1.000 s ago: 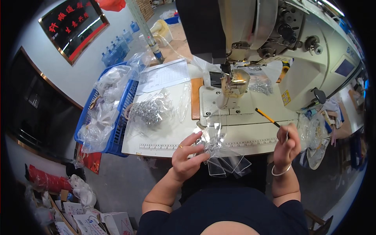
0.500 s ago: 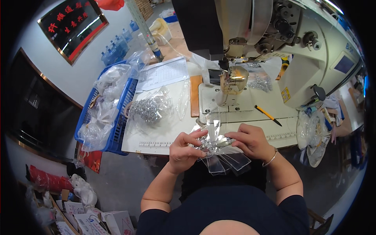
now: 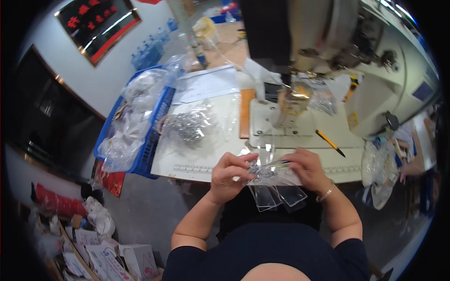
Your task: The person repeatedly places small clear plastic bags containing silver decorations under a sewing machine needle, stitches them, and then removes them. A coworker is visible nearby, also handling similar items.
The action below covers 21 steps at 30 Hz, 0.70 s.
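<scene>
Fingers of left hand (image 3: 229, 172) and right hand (image 3: 307, 168) pinch small silvery metal bits atop clear plastic sleeves (image 3: 276, 194); yellow pencil (image 3: 330, 143) at two o'clock.

White worktable (image 3: 187, 164) with pencil (image 3: 330, 143), papers (image 3: 206, 84), bagged metal parts (image 3: 187, 126)

the clear plastic sleeves (image 3: 276, 194) look glossy and smooth, the small chains (image 3: 258, 171) and the loose pile (image 3: 185, 125) glint like bright metal, the basket (image 3: 149, 140) is ribbed blue plastic, the bags (image 3: 129, 126) thin crinkled film, and the sewing machine (image 3: 328, 56) smooth painted metal.
</scene>
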Tool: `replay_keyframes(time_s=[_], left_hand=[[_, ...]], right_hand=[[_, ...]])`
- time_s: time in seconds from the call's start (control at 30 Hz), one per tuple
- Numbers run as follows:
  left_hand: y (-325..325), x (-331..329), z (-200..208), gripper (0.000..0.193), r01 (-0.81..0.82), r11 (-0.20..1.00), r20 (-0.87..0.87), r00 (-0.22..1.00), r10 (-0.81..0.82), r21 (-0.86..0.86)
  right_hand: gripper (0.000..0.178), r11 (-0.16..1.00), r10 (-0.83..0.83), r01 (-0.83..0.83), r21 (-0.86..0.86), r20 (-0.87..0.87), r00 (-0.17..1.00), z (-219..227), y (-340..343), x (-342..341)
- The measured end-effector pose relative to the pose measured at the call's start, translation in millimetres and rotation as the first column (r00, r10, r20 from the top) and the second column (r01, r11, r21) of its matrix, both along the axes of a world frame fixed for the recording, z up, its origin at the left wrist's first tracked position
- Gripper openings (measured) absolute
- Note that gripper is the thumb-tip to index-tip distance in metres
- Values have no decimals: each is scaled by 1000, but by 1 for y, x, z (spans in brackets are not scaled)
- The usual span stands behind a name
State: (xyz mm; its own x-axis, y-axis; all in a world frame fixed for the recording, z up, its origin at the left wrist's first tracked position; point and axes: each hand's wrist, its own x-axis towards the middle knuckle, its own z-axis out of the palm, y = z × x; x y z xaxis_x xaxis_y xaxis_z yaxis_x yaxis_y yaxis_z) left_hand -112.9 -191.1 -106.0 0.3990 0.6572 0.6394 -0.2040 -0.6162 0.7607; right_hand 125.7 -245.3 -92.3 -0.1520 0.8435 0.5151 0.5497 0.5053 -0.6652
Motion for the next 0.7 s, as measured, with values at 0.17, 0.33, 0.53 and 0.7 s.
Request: replay_keyframes(time_s=[0.17, 0.33, 0.53, 0.7], left_hand=[[19, -33, 0, 27, -142, 857, 22, 984, 176, -496], [60, -90, 15, 25, 135, 654, 396, 878, 270, -745], [150, -129, 36, 18, 1, 818, 649, 609, 456, -575], [163, -112, 8, 14, 222, 589, 621, 428, 657, -777]], right_hand=[[23, 949, -313, 262, -174, -464, 829, -48, -15, 53], [29, 887, -461, 379, -262, -518, 721, -80, -46, 107], [33, 864, -497, 443, -239, -543, 676, -81, -60, 121], [27, 767, -632, 628, -131, -325, 704, -97, -63, 137]])
